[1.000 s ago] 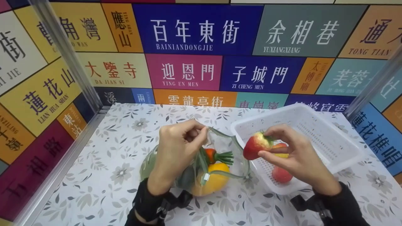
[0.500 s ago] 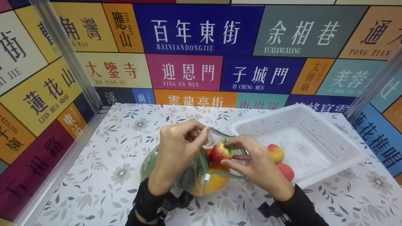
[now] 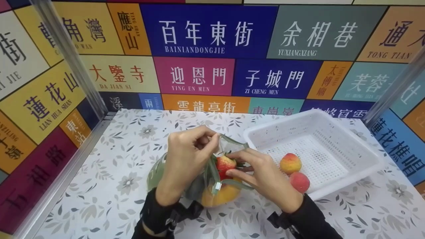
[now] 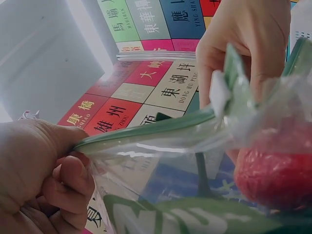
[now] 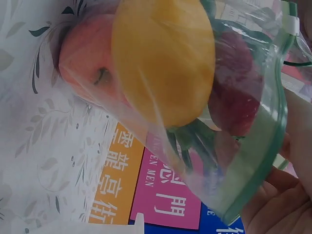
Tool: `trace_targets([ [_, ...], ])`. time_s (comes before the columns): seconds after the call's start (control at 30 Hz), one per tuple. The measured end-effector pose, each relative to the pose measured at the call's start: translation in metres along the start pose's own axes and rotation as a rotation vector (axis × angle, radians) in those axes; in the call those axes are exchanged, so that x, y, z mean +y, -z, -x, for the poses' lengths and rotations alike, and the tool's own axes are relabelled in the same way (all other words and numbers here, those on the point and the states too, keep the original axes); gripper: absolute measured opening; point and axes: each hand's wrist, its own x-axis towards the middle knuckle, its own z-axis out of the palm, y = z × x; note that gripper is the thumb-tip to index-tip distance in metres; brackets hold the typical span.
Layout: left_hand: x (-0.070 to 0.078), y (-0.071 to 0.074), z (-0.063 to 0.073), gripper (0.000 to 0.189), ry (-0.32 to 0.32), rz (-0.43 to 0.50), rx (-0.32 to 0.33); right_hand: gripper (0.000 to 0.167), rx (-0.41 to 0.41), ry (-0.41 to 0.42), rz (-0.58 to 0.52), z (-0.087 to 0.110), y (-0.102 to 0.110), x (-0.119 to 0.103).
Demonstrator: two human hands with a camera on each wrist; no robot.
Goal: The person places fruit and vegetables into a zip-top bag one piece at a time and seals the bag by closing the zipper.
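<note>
My left hand [image 3: 189,156] pinches the green-edged rim of a clear zip bag [image 4: 156,126], keeping its mouth spread. Thumb and fingers of my right hand [image 3: 265,176] pinch a red-and-yellow strawberry [image 3: 225,166] with green leaves, inside the mouth of the bag. A white slider [image 3: 217,186] sits on the zip strip. Through the clear plastic show a large yellow fruit [image 5: 163,63], a pinkish-orange round fruit [image 5: 90,63] with a stem dimple and some green stalks [image 5: 192,141]. My left hand hides part of the bag in the head view.
A white perforated basket [image 3: 275,136] stands to the right of the bag. Inside it lie a yellow-red peach [image 3: 291,163] and a pinkish-red round fruit [image 3: 300,182]. Panels with lettering [image 3: 209,30] wall in the flower-patterned table [image 3: 129,129].
My right hand has carried the strawberry left from over the basket into the bag's mouth. My left hand has kept its grip on the rim.
</note>
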Motion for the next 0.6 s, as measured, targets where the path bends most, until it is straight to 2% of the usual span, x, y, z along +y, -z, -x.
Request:
trace_targets([
  [0.2,-0.001,0.000,0.000,0.013,-0.011,-0.004,0.012,0.038,-0.017,0.045,0.078,0.000,0.001,-0.003],
  [0.43,-0.001,0.000,0.000,0.013,-0.003,-0.007,0.010,0.042,-0.055,0.028,0.005,0.004,0.012,-0.003],
  [0.6,0.000,0.001,0.000,0.012,0.004,0.006,0.006,0.034,-0.043,0.004,-0.003,0.007,0.030,-0.002],
])
